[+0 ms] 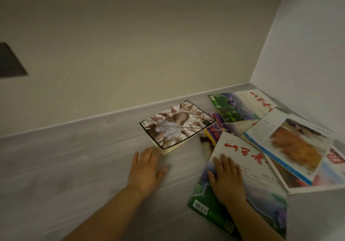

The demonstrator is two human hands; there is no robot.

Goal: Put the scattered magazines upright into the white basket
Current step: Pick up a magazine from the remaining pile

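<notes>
Magazines (261, 138) lie flat and overlapping in the floor (74, 166) corner; none stands upright, and we see no white basket. Our right hand (226, 181) presses, fingers spread, on the nearest, its long axis running away from us. Our left hand (146, 170), fingers apart, touches another's corner.

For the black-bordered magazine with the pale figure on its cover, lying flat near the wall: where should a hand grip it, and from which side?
Probably at the near corner of the black-bordered magazine, coming from the left hand side. That corner and the left edge lie free on the grey floor, showing page thickness to lift, while its right corner overlaps the pile. The right hand rests flat on another cover.
</notes>
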